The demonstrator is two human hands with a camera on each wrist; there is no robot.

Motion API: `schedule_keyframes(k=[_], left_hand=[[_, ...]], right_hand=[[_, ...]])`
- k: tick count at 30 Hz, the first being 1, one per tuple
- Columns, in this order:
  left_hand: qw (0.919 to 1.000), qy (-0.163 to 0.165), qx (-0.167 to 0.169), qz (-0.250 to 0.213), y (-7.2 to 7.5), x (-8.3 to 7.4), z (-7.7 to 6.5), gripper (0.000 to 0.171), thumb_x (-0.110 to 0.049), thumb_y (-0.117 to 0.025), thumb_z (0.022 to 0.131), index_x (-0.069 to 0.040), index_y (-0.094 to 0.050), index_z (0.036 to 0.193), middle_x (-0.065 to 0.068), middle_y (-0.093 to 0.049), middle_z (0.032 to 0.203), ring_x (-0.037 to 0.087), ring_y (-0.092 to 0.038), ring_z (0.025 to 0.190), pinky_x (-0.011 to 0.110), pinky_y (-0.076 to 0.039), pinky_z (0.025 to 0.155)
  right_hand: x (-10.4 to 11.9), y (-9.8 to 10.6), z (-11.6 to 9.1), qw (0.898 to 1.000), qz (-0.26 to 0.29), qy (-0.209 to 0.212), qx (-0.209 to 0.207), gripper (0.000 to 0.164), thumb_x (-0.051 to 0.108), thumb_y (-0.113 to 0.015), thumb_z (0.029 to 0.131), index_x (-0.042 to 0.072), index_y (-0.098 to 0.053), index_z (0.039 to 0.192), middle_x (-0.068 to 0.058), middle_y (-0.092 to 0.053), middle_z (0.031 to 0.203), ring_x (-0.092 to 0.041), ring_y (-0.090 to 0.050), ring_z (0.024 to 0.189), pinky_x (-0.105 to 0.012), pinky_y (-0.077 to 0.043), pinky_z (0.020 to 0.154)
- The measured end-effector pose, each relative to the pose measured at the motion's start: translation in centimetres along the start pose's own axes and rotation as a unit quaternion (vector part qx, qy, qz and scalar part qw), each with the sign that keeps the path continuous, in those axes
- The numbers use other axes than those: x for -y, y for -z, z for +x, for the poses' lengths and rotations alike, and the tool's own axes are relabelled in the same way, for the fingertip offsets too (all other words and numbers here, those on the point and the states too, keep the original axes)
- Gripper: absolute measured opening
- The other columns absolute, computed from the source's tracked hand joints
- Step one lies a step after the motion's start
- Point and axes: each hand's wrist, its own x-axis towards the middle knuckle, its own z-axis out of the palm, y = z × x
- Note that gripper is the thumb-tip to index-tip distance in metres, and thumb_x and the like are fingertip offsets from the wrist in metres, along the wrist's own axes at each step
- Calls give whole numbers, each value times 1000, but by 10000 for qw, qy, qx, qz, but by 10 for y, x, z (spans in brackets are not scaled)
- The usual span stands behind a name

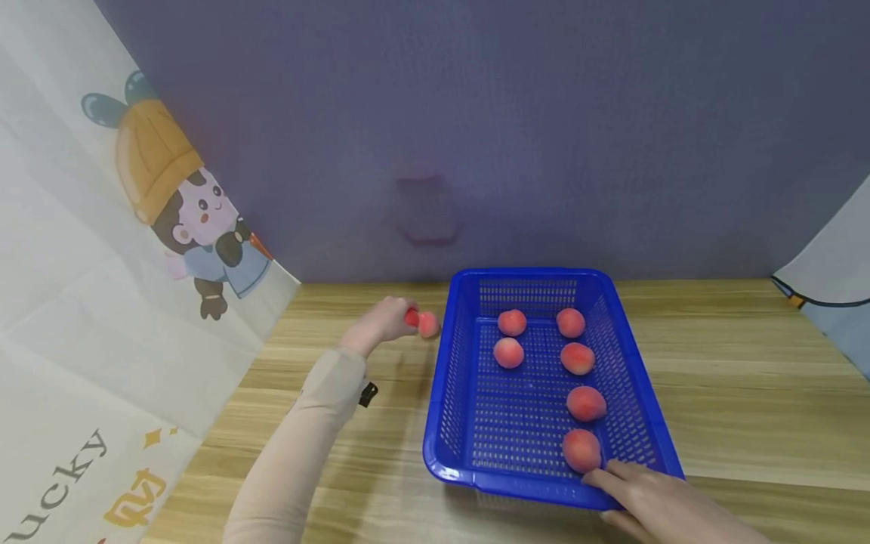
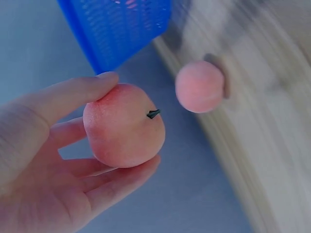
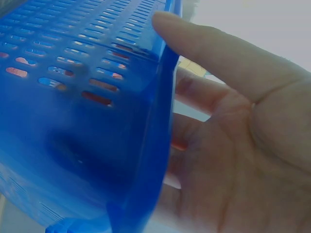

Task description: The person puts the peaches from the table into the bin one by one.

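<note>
My left hand [image 1: 384, 320] is left of the blue basket and grips a peach [image 2: 121, 128] between thumb and fingers. The peach has a small green stem, seen in the left wrist view. Just beyond it on the table lies another peach [image 2: 198, 88], near the basket's left wall. With my right hand [image 1: 655, 495] I hold the near right corner of the blue plastic basket [image 1: 537, 487], thumb outside and fingers over the rim. Inside, two peaches [image 1: 509, 353] sit at the far left. Several more peaches [image 1: 586, 404] form a column along the right side.
The basket stands on a wood-grain table [image 1: 734, 378]. A dark grey-blue panel [image 1: 435, 136] rises behind the table. To the left hangs a white sheet [image 1: 102, 325] with a printed cartoon figure. A black cable [image 1: 829, 304] runs at the far right edge.
</note>
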Motion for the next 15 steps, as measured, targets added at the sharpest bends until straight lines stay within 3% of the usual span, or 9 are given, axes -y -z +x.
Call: schedule_keyframes(k=[5,15], left_hand=[[10000,-37,90,8,7,-11,-3,30,-13,-66,74,1,-60,100,9,-61,85,20,-55,78,30,-45,68],[9988,-403,80,247,21,-34,-7,30,-13,-64,72,-2,-60,100,8,-61,89,21,-55,85,30,-45,74]], right_hand=[[-1,-2,0,10000,54,-52,46,31,38,-54,84,18,-55,107,15,-52,89,-4,-51,75,-36,-49,62],[-1,-2,-1,9999,91,-35,41,29,37,-54,84,19,-55,107,17,-50,87,-3,-50,75,-35,-49,61]])
